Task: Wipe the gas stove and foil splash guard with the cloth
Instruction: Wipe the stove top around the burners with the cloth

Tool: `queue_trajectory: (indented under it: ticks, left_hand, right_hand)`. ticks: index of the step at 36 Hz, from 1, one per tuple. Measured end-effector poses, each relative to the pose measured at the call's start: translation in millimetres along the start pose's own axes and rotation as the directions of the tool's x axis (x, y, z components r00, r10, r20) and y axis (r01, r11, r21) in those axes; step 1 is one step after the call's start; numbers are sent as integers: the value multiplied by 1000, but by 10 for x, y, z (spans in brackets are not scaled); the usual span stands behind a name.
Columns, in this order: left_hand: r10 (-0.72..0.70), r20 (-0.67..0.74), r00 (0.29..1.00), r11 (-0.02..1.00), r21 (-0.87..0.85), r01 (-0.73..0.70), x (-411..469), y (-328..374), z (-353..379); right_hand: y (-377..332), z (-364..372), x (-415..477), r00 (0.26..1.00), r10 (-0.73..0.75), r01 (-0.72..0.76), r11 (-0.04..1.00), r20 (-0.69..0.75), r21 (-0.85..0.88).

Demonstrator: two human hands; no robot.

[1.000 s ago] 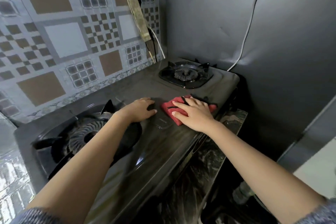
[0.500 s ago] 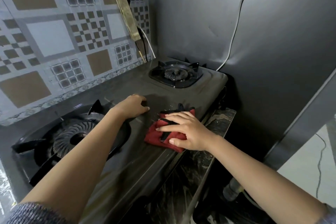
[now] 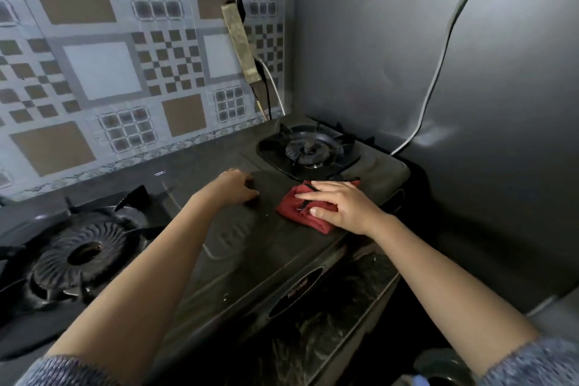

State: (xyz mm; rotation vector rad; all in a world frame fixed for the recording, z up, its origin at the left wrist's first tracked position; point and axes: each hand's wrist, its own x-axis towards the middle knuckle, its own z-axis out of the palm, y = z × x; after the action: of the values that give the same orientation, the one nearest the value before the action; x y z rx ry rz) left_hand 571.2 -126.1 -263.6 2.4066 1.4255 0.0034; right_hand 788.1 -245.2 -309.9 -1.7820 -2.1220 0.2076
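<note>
**Cloth pressed flat on the stove top, between the burners**

At the far left sits the near burner (image 3: 84,254), its ribbed cap and black pan supports standing proud of the gas stove (image 3: 250,254). Next comes the left hand (image 3: 233,186), resting on the dark glossy top with its fingers bent down onto the surface; nothing shows in it, and it looks like a brace.

Just right of it lies the cloth (image 3: 296,213), red, folded and rumpled, on the stove top in front of the far burner (image 3: 308,150). The right hand (image 3: 340,207) lies palm-down over the cloth's right half, fingers straight and pressing, not gripping.

The cloth looks soft and light and will likely bunch or slide out under a loose palm. On this slick surface, flat even pressure over its middle should carry it. For the pan supports, pinching a folded edge would probably serve better.

At the far right stands the foil splash guard (image 3: 360,41), grey and dented, with a white cable (image 3: 438,56) across it. It looks thin, so light strokes seem wise.
</note>
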Motion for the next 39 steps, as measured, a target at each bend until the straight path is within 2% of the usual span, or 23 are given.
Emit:
queue_trajectory:
  ticks: [7,12,20,27,35,39]
  left_hand:
    - [-84,-71,994,994,-75,79,-11,-50,73]
    - [-190,-135,972,979,-103,177,-70,-3,166]
    - [-265,-176,948,963,-90,253,-110,236,255]
    - [-296,-233,926,955,-70,287,-219,320,349]
    - [-282,-276,919,959,-69,273,-359,381,438]
    - [-274,-282,920,962,-71,265,-491,406,474]
  right_hand:
    - [441,-144,90,989,-128,123,991,80,60]
    - [756,-271,37,992,-122,118,987,36,108]
    - [1268,-479,1,999,6,-3,996,-32,88]
    - [1556,-603,19,976,188,-182,981,-110,66]
    - [1449,-466,62,852,437,-429,898,-289,95]
    - [1317,-383,5,781,553,-545,830,-290,116]
